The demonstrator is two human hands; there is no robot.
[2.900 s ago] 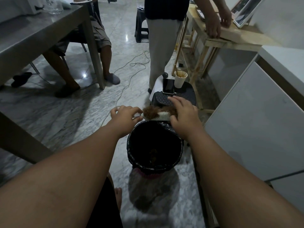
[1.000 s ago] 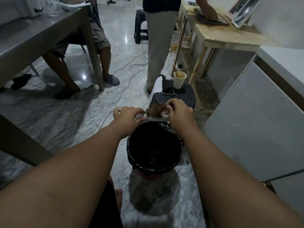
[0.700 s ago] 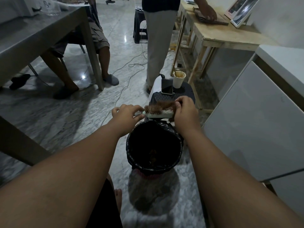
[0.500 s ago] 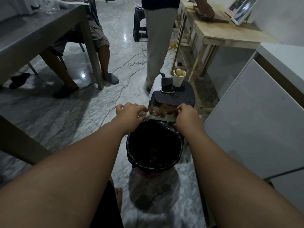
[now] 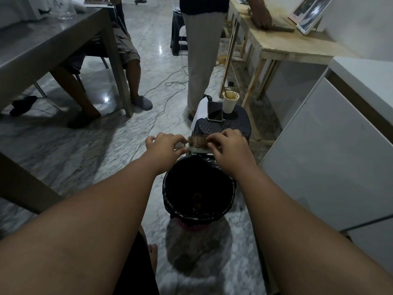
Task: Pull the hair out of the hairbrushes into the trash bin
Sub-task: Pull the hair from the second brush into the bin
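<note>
Brown hair [image 5: 196, 141] mats the bristles of a pale hairbrush [image 5: 200, 148] held just above the far rim of the black-lined trash bin [image 5: 167, 199]. Left hand [image 5: 165, 145] curls round the brush's handle end; right hand [image 5: 228, 148] pinches the hair with curled fingers. Behind, 1 phone [image 5: 214, 111] and 1 paper cup [image 5: 230, 102] sit on a dark stool [image 5: 225, 126].

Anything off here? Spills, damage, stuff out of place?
Nothing spilled or broken. Two mild oddities: a loose cable trails across the floor by the standing person's feet, and the hairbrush appears to sit over the far rim of the trash bin rather than its middle, so pulled hair could miss.
</note>
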